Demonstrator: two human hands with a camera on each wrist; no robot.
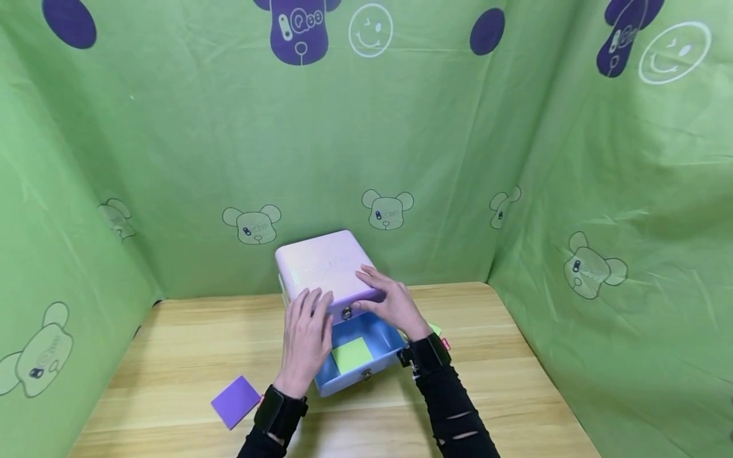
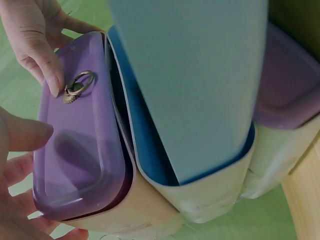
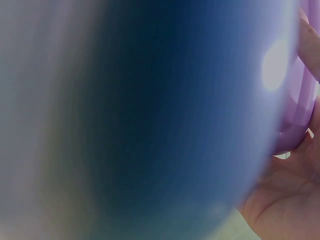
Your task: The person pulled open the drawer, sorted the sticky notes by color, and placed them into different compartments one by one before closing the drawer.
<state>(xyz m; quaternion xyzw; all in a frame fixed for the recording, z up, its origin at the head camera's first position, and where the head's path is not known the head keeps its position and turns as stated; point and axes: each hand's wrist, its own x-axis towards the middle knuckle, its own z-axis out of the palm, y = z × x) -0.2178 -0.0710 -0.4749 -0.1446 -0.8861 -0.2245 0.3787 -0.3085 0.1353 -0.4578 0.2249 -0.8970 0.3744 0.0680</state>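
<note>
A small drawer cabinet [image 1: 323, 261] with a pale pink top stands at the back of the table. Its upper drawer has a purple front [image 2: 85, 150] with a ring pull [image 2: 79, 87]. Beneath it, a blue drawer [image 1: 382, 336] is pulled out, holding a light green square of paper [image 1: 352, 354]. My left hand [image 1: 305, 334] lies at the cabinet's upper left front corner, fingers loosely extended and thumb in front of the purple front. My right hand [image 1: 396, 308] grips the upper right corner, fingers over the edge and thumb by the ring pull. Blurred blue fills most of the right wrist view.
A purple square of paper [image 1: 235, 402] lies on the wooden table [image 1: 200, 343] to the left. Something light green [image 1: 436, 329] shows behind my right wrist. Green printed cloth [image 1: 321, 140] hangs behind the table and along both sides. Another purple drawer [image 2: 287, 80] sits below the blue one.
</note>
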